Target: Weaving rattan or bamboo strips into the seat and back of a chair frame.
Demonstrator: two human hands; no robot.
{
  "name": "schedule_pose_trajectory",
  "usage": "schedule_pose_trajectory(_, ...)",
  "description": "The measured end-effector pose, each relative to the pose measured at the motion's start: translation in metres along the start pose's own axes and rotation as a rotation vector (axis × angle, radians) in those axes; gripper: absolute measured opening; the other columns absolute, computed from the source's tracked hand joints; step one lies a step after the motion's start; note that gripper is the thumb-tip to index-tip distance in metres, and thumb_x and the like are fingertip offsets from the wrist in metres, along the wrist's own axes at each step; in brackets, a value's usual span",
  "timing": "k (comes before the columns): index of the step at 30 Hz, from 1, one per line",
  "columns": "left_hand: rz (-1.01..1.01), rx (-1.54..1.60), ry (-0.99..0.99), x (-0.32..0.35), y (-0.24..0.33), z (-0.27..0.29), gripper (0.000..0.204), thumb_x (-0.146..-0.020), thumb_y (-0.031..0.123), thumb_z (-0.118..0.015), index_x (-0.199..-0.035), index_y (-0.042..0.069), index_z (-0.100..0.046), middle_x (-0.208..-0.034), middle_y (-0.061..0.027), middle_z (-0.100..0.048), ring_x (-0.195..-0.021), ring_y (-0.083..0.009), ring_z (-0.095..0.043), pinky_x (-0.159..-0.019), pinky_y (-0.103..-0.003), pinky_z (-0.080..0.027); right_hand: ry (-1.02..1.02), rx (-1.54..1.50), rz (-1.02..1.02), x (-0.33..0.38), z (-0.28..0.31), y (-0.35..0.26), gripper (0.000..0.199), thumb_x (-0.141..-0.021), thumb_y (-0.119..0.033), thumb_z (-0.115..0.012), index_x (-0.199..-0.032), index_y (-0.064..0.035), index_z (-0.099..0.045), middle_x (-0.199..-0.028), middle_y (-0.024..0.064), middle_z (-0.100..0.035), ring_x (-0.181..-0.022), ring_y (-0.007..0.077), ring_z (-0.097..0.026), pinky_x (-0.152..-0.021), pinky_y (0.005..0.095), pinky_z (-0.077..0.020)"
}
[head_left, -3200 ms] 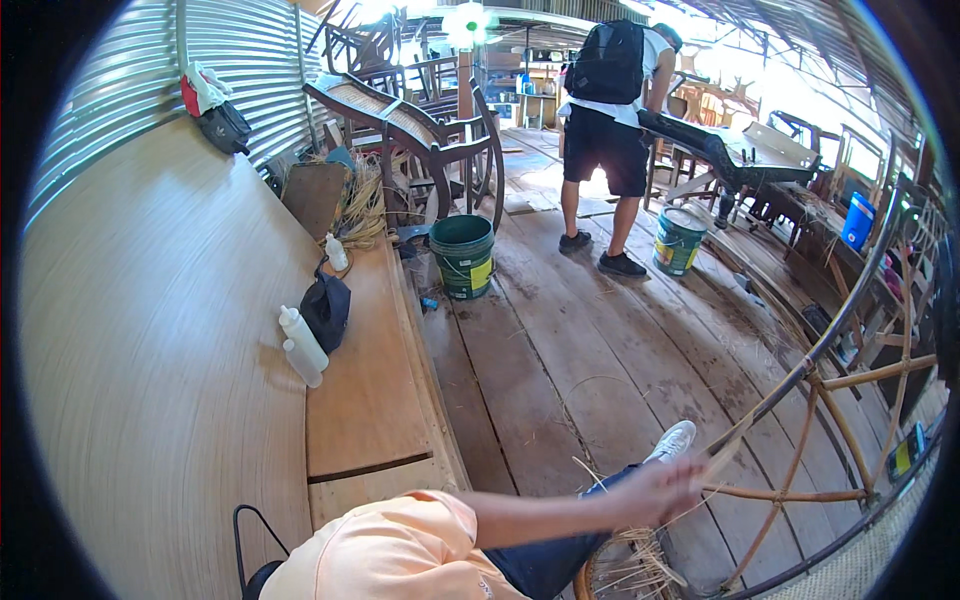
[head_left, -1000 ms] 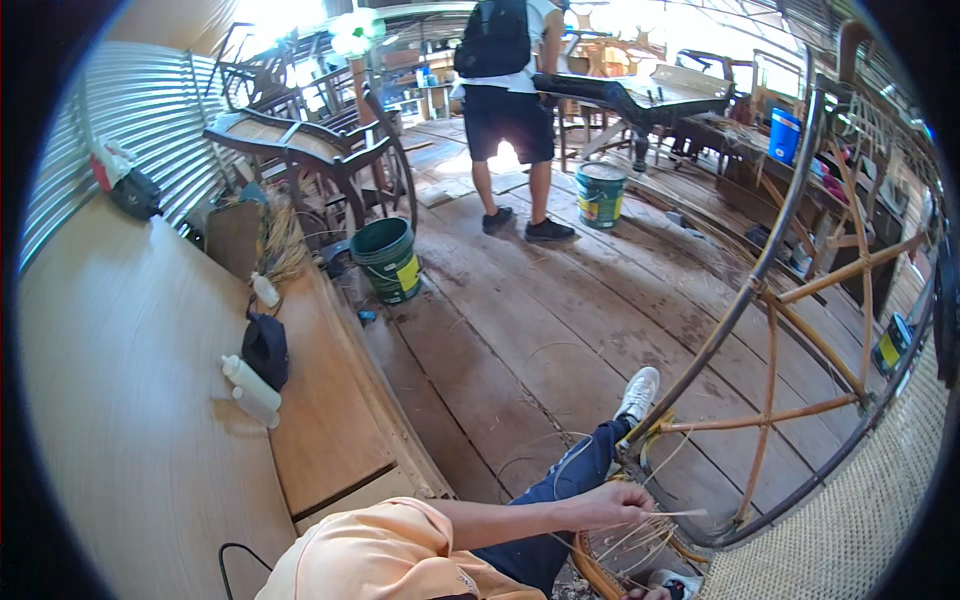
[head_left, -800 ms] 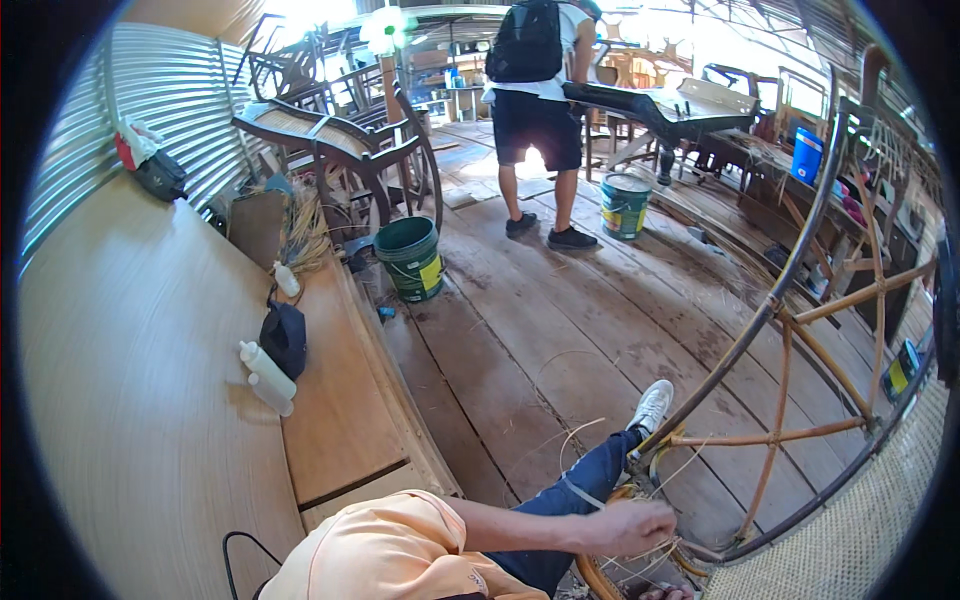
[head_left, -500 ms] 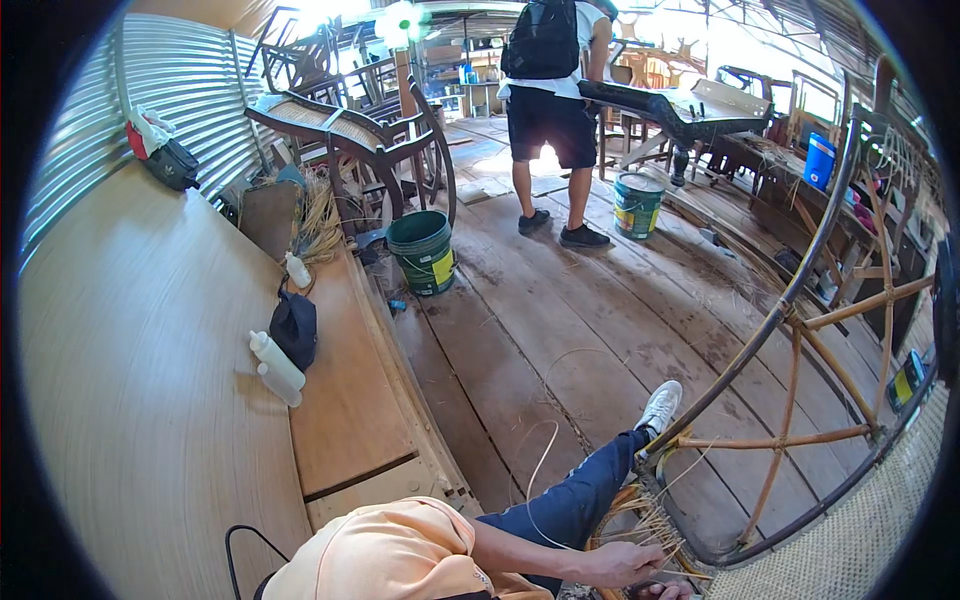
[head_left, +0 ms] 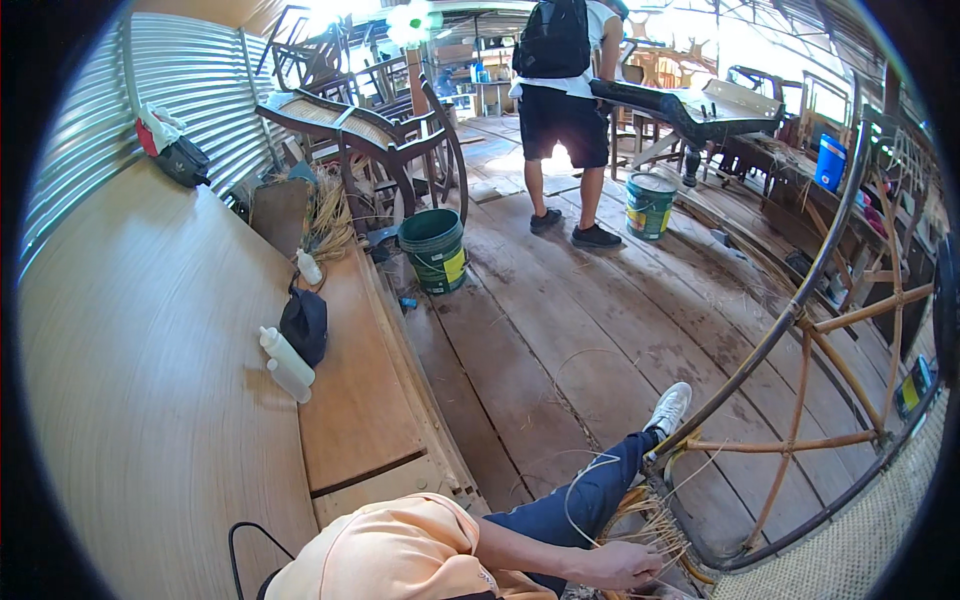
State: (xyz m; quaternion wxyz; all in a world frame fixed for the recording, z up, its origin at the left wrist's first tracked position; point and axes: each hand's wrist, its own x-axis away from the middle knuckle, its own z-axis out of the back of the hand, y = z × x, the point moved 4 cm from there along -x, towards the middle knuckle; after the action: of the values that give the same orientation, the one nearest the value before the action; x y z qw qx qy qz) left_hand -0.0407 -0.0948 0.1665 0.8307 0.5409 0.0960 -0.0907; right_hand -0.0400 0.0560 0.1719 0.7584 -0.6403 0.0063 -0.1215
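My left hand (head_left: 630,566) is at the bottom of the view, its fingers closed in a pinch on a thin pale cane strand (head_left: 572,500). This strand loops up across my trouser leg. Beside the hand, many loose cane ends (head_left: 655,525) stick out at the corner of a furniture frame (head_left: 740,375) of dark curved poles. Lighter brown cane braces (head_left: 785,443) cross inside it. A woven cane panel (head_left: 860,545) spreads along its lower right side. My right hand does not show; the lower edge of the picture cuts off that area.
A wooden board (head_left: 150,400) and bench lie at left, bearing white bottles (head_left: 287,362) and a dark pouch (head_left: 303,325). Green buckets (head_left: 433,250) stand on the plank floor (head_left: 530,350). A person with a backpack (head_left: 553,40) stands ahead by dark furniture (head_left: 660,108). Chairs (head_left: 380,140) are stacked behind.
The cane strand's loop has swung lower and to the right, over my leg. My right hand's fingers, visible earlier at the lower edge, have dropped out of sight. The whole view has shifted slightly.
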Motion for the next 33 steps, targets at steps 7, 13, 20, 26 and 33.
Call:
schedule_pose_trajectory(7,0.215,-0.001,-0.228,-0.010,-0.010,-0.010,0.013,-0.079,0.016,-0.058,-0.086,0.005,-0.057,-0.080,-0.0135,-0.058,-0.075,-0.0294,-0.057,-0.068,-0.036,-0.046,0.139,-0.181,-0.122,-0.003,0.002,-0.004,0.030,-0.082,-0.023,-0.059,-0.098,0.0020,-0.062,-0.098,0.0166,-0.062,-0.087,0.0283,-0.058,-0.077,0.0356,-0.0454)
schedule_pose_trajectory(13,0.352,0.223,-0.058,-0.018,-0.030,-0.001,0.023,-0.084,0.023,-0.057,-0.090,0.002,-0.060,-0.066,-0.0033,-0.056,-0.060,-0.0088,-0.049,-0.053,-0.027,-0.042,-0.066,-0.724,-0.133,-0.038,-0.007,0.020,0.015,-0.084,-0.007,-0.058,-0.097,-0.0018,-0.054,-0.079,0.0045,-0.057,-0.061,0.0126,-0.055,-0.050,0.0261,-0.0473)
schedule_pose_trajectory(20,0.528,0.271,-0.205,-0.021,-0.013,-0.011,0.017,-0.085,0.016,-0.055,-0.087,-0.001,-0.057,-0.066,-0.0021,-0.053,-0.059,-0.0058,-0.044,-0.053,-0.023,-0.039,-0.032,-0.745,-0.092,-0.034,0.012,0.030,0.014,-0.085,-0.010,-0.059,-0.096,-0.0022,-0.056,-0.080,0.0055,-0.059,-0.065,0.0135,-0.060,-0.051,0.0258,-0.0518)
schedule_pose_trajectory(26,0.590,0.312,-0.222,-0.014,-0.009,-0.010,0.019,-0.088,0.019,-0.053,-0.089,0.000,-0.056,-0.068,0.0010,-0.051,-0.056,-0.0050,-0.046,-0.047,-0.020,-0.038,-0.096,-0.809,-0.077,-0.030,0.012,0.031,0.012,-0.084,-0.011,-0.060,-0.092,-0.0034,-0.055,-0.080,0.0053,-0.058,-0.064,0.0132,-0.058,-0.050,0.0242,-0.0485)
schedule_pose_trajectory(33,0.499,0.166,-0.275,-0.012,-0.014,-0.012,0.019,-0.089,0.019,-0.050,-0.088,0.000,-0.055,-0.067,-0.0010,-0.050,-0.058,-0.0079,-0.045,-0.051,-0.023,-0.038,-0.128,-0.895,-0.119,-0.030,0.008,0.021,0.013,-0.083,-0.013,-0.062,-0.091,-0.0047,-0.054,-0.080,0.0052,-0.057,-0.065,0.0136,-0.057,-0.051,0.0249,-0.0487)
